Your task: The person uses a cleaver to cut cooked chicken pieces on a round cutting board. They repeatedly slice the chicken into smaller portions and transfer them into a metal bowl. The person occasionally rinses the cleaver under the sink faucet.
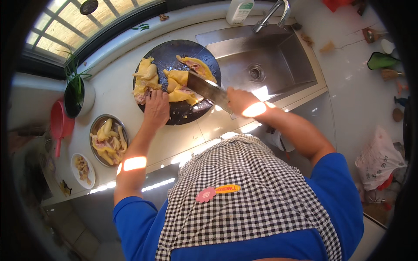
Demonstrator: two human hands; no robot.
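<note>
My right hand (pixel 241 101) grips the handle of a broad cleaver (pixel 209 88). Its blade lies over the right side of the middle raw chicken piece (pixel 178 85), on a round dark chopping board (pixel 178 117). My left hand (pixel 157 107) has its fingers on the lower end of the left chicken piece (pixel 143 76), which has yellow skin; the fingertips are partly hidden. Another cut chicken piece (pixel 199 67) lies at the upper right of the board, beyond the blade.
A steel sink (pixel 235 70) with a faucet (pixel 269 16) adjoins the board's right. Left on the counter stand a metal bowl of chicken pieces (pixel 109 142), a white dish (pixel 93 177) with small yellowish pieces, a pink dipper (pixel 58 122) and a potted green plant (pixel 76 91). A white bottle (pixel 239 12) stands behind the sink.
</note>
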